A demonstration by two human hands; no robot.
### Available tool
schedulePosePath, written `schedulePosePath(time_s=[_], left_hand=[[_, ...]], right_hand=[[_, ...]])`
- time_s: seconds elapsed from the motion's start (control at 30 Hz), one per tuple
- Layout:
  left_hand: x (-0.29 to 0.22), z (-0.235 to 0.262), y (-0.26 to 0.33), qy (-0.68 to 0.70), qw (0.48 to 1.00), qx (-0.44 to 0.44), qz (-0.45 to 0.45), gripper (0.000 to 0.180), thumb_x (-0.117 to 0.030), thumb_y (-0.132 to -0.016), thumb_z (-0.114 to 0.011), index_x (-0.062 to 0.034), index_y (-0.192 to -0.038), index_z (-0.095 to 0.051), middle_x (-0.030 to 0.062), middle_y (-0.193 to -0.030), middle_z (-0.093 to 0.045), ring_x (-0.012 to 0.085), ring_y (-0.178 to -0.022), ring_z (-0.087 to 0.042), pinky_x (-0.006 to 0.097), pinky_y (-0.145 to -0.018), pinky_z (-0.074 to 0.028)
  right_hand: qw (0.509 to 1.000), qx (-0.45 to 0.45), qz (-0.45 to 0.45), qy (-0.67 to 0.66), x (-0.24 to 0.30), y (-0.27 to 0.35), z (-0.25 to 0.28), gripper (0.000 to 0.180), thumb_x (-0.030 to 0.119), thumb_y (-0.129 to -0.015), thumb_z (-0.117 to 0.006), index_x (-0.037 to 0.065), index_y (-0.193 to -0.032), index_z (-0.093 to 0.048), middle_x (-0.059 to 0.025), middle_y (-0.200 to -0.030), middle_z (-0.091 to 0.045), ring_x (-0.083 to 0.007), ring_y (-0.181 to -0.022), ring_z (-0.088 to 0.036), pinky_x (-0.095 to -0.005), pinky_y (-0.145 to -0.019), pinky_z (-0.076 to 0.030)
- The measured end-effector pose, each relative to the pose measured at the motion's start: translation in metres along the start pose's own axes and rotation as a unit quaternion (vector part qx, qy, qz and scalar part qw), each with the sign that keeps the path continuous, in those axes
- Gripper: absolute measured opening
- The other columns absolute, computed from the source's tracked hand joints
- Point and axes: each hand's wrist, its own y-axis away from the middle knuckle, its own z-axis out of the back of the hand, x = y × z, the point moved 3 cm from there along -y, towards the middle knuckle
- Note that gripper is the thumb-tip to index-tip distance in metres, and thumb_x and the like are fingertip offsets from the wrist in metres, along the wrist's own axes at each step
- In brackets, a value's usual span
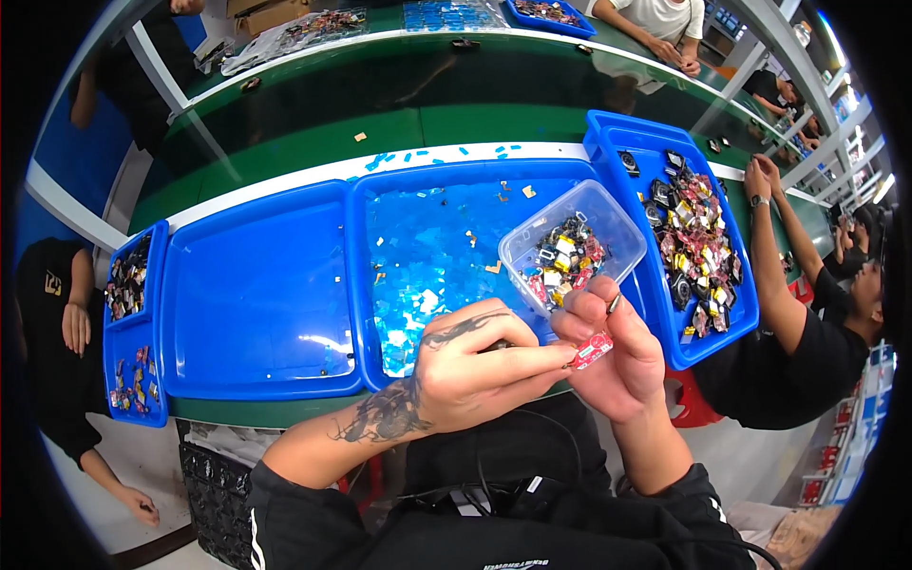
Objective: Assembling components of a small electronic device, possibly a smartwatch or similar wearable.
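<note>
In front of my chest both hands meet at a small red circuit board (595,350). My left hand (480,361), with its tattooed back turned up, is closed, its fingertips pinching at the board's left edge. My right hand (622,366) is curled round the board's other side, thumb up. A small dark piece (615,304) shows at the right fingertips; its kind is too small to tell. Just beyond the hands, a see-through plastic tub (622,223) holds a heap of small red, yellow and black electronic parts. It sits tilted over the right part of a blue tray (456,171).
Blue film pieces (418,285) cover that tray. Left of it lies a shallow blue tray (256,275), then a divided blue tray (138,328) of parts. A blue bin (698,237) heaped with parts stands right. Beyond runs a green belt (380,133). Other people work on several sides.
</note>
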Motion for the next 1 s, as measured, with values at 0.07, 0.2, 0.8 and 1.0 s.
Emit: schedulePosePath(time_s=[0.07,0.2,0.8,1.0], left_hand=[[-0.002,0.002,-0.001,-0.02,0.999,0.004,-0.035,0.032,0.0,-0.062,-0.083,-0.007,-0.092,-0.074,0.0005,-0.072,-0.059,0.0144,-0.059,-0.056,0.026,-0.05,-0.044],[-0.009,0.006,0.003,-0.087,0.98,0.062,-0.166,0.029,-0.005,-0.065,-0.078,-0.0099,-0.094,-0.073,-0.0008,-0.08,-0.06,0.0126,-0.064,-0.058,0.024,-0.05,-0.045],[-0.011,0.002,0.014,-0.118,0.972,0.06,-0.195,0.046,-0.01,-0.057,-0.065,-0.0057,-0.102,-0.071,-0.001,-0.072,-0.056,0.0098,-0.058,-0.054,0.022,-0.044,-0.039],[-0.011,0.007,0.01,-0.112,0.975,0.076,-0.176,0.032,-0.005,-0.067,-0.076,-0.0065,-0.099,-0.072,0.0002,-0.078,-0.06,0.012,-0.061,-0.06,0.022,-0.047,-0.045]], right_hand=[[1.0,0.018,-0.014,-0.002,-0.002,0.0,0.0,0.018,0.015,-0.093,-0.06,0.018,-0.109,-0.052,0.0014,-0.1,-0.048,-0.0137,-0.095,-0.046,-0.0316,-0.084,-0.042],[0.996,0.083,-0.001,-0.034,-0.009,0.002,-0.002,0.014,0.021,-0.092,-0.062,0.023,-0.099,-0.05,-0.0001,-0.108,-0.043,-0.0163,-0.103,-0.043,-0.038,-0.091,-0.041],[0.984,0.146,-0.024,-0.098,-0.014,-0.007,-0.004,0.035,0.021,-0.084,-0.073,0.019,-0.112,-0.052,0.0081,-0.079,-0.048,-0.0099,-0.081,-0.045,-0.0331,-0.09,-0.036],[0.975,0.168,-0.022,-0.144,-0.019,-0.007,-0.006,0.058,0.02,-0.083,-0.074,0.021,-0.134,-0.047,0.0116,-0.078,-0.048,-0.0066,-0.08,-0.044,-0.0316,-0.09,-0.035]])
